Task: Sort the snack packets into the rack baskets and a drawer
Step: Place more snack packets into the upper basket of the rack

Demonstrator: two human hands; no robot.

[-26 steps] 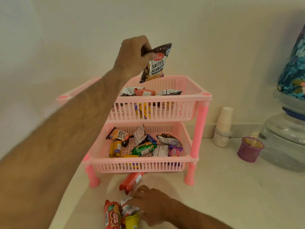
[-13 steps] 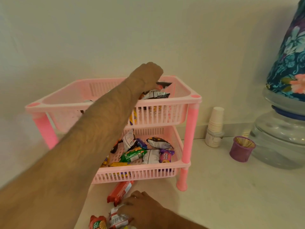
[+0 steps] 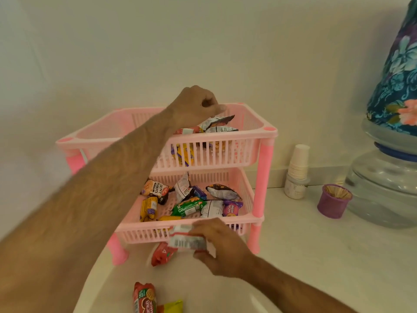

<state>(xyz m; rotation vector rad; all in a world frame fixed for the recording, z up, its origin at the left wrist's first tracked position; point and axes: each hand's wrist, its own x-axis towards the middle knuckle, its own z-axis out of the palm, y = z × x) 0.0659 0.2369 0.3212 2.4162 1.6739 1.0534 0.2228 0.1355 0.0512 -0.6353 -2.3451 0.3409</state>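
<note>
A pink two-tier rack stands against the wall. My left hand (image 3: 195, 106) hovers over the top basket (image 3: 225, 154) with its fingers curled and nothing in them. The salted peanuts packet (image 3: 216, 120) lies just below it on other packets. The lower basket (image 3: 140, 233) holds several mixed packets. In front of the lower basket's rim, my right hand (image 3: 220, 247) grips a white and red packet (image 3: 186, 239), lifted off the table. A red packet (image 3: 161, 254) lies under it. A red biscuit pack (image 3: 144, 297) and a yellow packet (image 3: 173, 307) lie at the near edge.
Right of the rack, a stack of paper cups (image 3: 299, 162) sits on a white jar (image 3: 295, 188). Beside them is a purple cup of toothpicks (image 3: 334, 201). A water jug (image 3: 383, 188) with a floral cover fills the right side. The wall is close behind.
My left hand lowered the peanuts packet into the top basket, let it go, and rose slightly. My right hand picked a white and red packet off the table and lifted it toward the lower basket.
</note>
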